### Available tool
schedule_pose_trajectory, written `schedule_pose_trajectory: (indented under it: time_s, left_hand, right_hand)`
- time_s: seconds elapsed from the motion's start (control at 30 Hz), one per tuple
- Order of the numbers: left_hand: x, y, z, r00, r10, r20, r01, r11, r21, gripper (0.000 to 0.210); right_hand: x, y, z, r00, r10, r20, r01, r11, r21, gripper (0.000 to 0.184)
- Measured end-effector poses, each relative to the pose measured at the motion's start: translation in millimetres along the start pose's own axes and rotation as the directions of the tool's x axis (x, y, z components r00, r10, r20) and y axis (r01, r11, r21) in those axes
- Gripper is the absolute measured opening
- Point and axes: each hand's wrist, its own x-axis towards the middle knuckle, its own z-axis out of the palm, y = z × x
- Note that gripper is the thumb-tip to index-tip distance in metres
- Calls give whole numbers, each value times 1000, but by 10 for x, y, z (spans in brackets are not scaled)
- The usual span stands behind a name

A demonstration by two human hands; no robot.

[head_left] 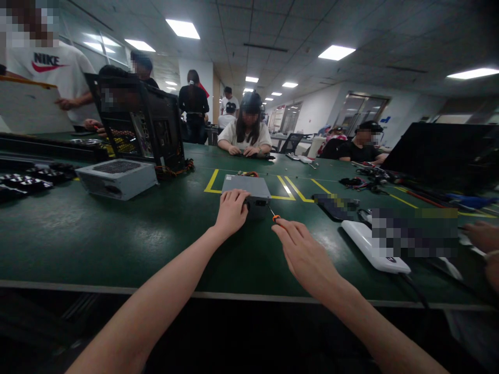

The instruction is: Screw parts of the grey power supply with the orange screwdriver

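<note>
A grey computer power supply unit [255, 186] sits on the green table in front of me, its socket side facing me. My left hand [233, 212] grips its left front part, with the fingers over the top and the thumb against the front face. In my right hand [302, 244] is a screwdriver [276, 218] with an orange and dark handle, mostly covered by the fingers. Its thin shaft points up and left to the unit's lower right front corner. Whether the tip touches a screw is too small to tell. Coloured cables [249, 174] lie behind the unit.
Left stand a second power supply [119, 179] and an open black computer case [156, 124]. Right lie a dark phone-like slab [333, 206], a white rounded device [374, 246] with a cable, and a dark monitor [444, 156]. A co-worker's hand [483, 236] enters at far right; another person [247, 127] sits opposite.
</note>
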Motion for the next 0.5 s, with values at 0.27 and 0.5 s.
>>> schedule_pose_trajectory:
  time_s: [0.27, 0.5]
  left_hand:
    - [0, -7, -4, 1000, 2, 1, -2, 1000, 1, 32]
    - [-1, -5, -16, 1000, 1, 10, -1, 1000, -8, 33]
  right_hand:
    - [48, -33, 26, 982, 185, -45, -188, 976, -105, 27]
    - [43, -28, 12, 987, 142, -70, -149, 981, -121, 25]
